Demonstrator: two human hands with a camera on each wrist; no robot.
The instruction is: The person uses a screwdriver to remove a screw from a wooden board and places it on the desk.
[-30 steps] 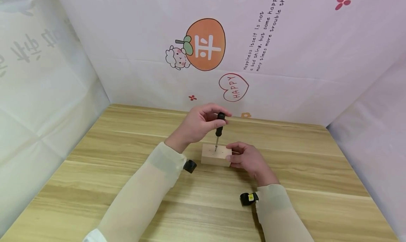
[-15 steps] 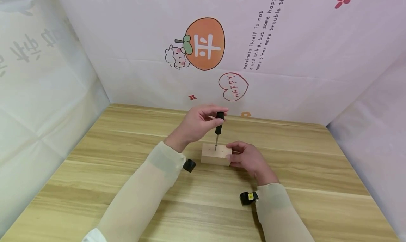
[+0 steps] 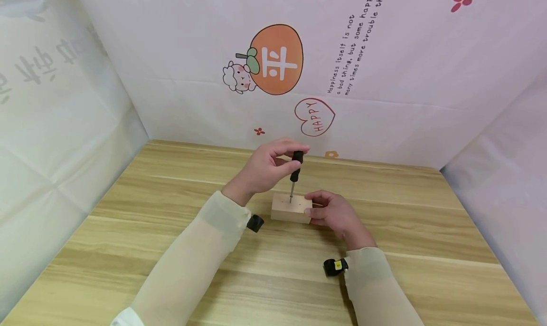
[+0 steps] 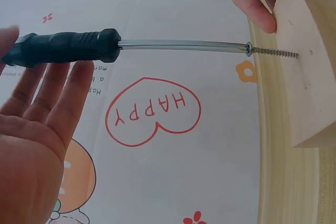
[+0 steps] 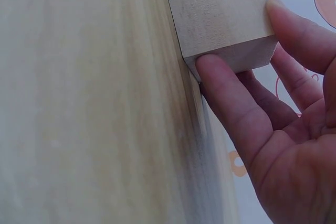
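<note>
My left hand holds a screwdriver by its black handle, the thumb on one side and fingers on the other. Nearly upright, its metal shaft meets the head of a screw in the left wrist view. The screw's tip touches or enters the top of a pale wooden block, with most of the thread showing. Small dark marks or holes lie on either side of it. At the block's right end, my right hand grips it; the right wrist view shows a fingertip against the end face.
The block rests on a wood-grain table. Close behind stands a white printed backdrop, with more white sheets at the left and right. Each sleeve has a small black camera at the wrist.
My left fingers and the screwdriver handle shift slightly back and forth, the handle's tilt changing a little. The right hand and block stay in place.
</note>
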